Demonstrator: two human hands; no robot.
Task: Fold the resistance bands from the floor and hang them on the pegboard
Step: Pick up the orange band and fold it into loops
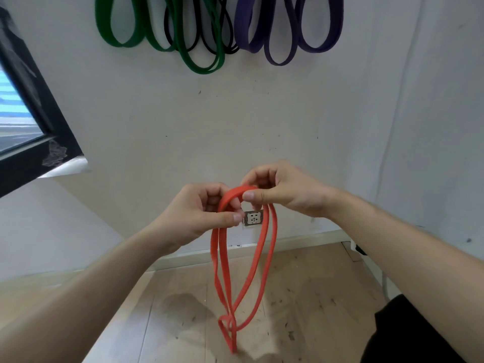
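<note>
The orange resistance band (234,194) is pinched at its top by the left hand (201,213) and right hand (282,189), both grips clamped on it, loops hung toward 6 o'clock. At 12 o'clock, green bands (203,70) and purple bands (279,61) are hung.

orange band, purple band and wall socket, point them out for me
orange band (234,193), head view, top of its arch
purple band (242,27), head view, leftmost strap
wall socket (252,219), head view, middle of its faceplate
</note>
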